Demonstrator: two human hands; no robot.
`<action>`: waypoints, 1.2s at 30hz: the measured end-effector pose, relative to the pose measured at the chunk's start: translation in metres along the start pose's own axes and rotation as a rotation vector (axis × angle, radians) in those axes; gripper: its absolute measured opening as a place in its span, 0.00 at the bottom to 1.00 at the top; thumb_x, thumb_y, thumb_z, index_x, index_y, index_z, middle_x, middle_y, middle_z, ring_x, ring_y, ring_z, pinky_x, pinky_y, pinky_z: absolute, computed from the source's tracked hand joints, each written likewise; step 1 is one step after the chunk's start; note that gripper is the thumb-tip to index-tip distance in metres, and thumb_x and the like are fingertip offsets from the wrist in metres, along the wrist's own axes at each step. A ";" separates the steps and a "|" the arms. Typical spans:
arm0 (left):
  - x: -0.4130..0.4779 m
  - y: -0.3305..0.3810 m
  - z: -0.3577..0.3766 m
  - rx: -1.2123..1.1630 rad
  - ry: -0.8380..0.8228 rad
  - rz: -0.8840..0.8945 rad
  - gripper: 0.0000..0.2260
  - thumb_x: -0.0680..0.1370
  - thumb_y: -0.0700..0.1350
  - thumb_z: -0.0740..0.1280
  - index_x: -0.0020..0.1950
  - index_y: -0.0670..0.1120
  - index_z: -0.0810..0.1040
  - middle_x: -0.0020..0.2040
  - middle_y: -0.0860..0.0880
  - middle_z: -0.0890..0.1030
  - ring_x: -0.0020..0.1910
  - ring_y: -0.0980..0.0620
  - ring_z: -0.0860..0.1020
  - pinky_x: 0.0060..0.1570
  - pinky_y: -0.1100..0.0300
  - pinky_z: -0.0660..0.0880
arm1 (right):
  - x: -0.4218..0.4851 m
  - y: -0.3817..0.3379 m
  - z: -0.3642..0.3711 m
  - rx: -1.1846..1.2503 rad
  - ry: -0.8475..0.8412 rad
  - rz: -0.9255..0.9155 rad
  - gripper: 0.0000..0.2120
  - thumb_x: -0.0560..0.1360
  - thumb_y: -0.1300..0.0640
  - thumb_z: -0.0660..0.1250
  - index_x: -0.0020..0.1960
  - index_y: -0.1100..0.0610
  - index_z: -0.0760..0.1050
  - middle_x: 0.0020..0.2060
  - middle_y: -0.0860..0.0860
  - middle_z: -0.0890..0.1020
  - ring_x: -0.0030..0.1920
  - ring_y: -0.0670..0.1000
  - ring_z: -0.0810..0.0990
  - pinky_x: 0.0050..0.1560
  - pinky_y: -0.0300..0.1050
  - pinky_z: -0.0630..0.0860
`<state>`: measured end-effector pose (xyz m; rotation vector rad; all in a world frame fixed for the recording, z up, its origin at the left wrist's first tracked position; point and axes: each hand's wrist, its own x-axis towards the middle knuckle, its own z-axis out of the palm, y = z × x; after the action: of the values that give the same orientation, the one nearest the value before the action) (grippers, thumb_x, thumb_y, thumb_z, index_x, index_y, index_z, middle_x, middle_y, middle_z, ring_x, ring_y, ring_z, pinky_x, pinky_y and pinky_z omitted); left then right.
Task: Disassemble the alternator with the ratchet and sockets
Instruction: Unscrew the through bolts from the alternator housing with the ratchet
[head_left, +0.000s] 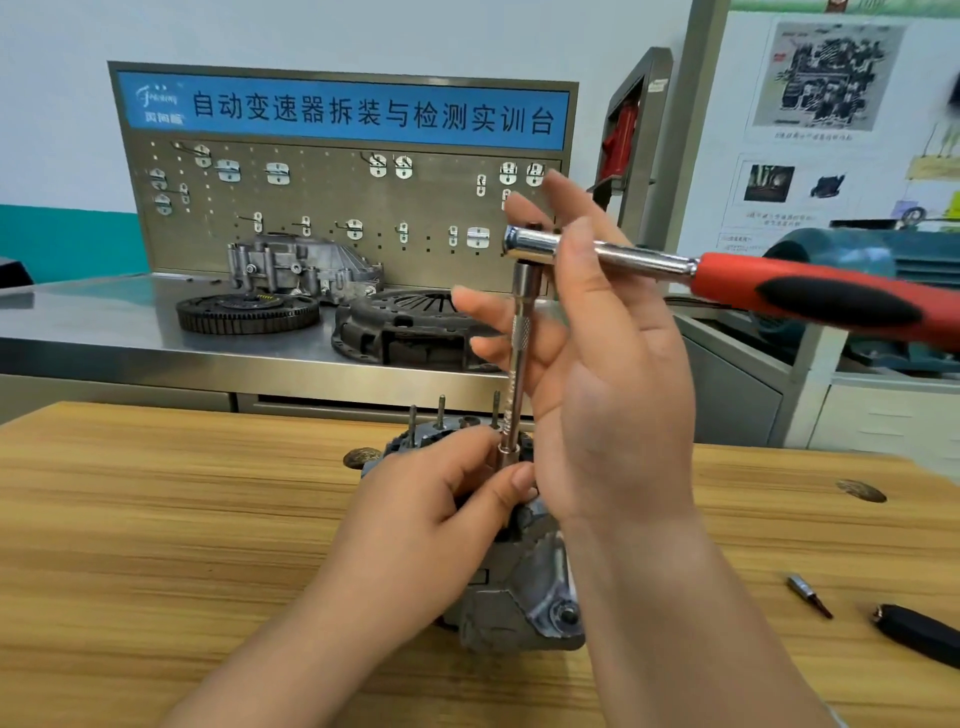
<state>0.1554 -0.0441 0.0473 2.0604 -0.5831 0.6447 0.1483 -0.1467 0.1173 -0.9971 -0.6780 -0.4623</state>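
Note:
The grey alternator (524, 587) stands on the wooden table (156, 519), with thin studs sticking up from its far end. A chrome ratchet (639, 260) with a red and black handle points right. A long extension (519, 364) hangs straight down from its head to a socket (508, 457) on top of the alternator. My left hand (415, 525) rests on the alternator and pinches the socket between thumb and forefinger. My right hand (608, 374) holds the ratchet shaft just behind the head, thumb across the front, the other fingers spread behind the extension.
A small bit (808, 595) and a black tool handle (919, 636) lie on the table at the right. Behind, a steel bench carries a flywheel (247, 312), a clutch cover (405, 327) and an aluminium housing (301, 265) before a pegboard. A teal motor (841, 254) sits far right.

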 end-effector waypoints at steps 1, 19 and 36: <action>-0.001 0.000 -0.001 -0.004 -0.009 0.017 0.16 0.72 0.63 0.58 0.42 0.52 0.75 0.32 0.51 0.79 0.32 0.52 0.76 0.33 0.51 0.72 | 0.000 -0.001 -0.001 0.033 -0.014 0.042 0.13 0.78 0.48 0.59 0.59 0.49 0.76 0.55 0.49 0.84 0.39 0.51 0.84 0.36 0.39 0.77; -0.002 0.004 0.001 -0.053 -0.028 0.003 0.18 0.73 0.61 0.57 0.48 0.50 0.77 0.36 0.50 0.82 0.35 0.51 0.78 0.36 0.45 0.75 | 0.000 0.000 0.001 0.091 -0.118 0.129 0.18 0.77 0.43 0.56 0.60 0.51 0.74 0.50 0.53 0.85 0.36 0.52 0.84 0.33 0.39 0.78; -0.002 0.006 0.002 -0.025 -0.027 0.002 0.08 0.79 0.55 0.59 0.50 0.56 0.76 0.36 0.52 0.81 0.35 0.51 0.78 0.35 0.47 0.75 | -0.001 -0.003 0.001 0.125 -0.033 0.092 0.13 0.78 0.50 0.59 0.57 0.53 0.77 0.53 0.51 0.84 0.35 0.49 0.83 0.33 0.38 0.76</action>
<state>0.1508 -0.0478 0.0485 2.0477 -0.6055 0.6087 0.1457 -0.1467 0.1187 -0.9148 -0.6792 -0.3197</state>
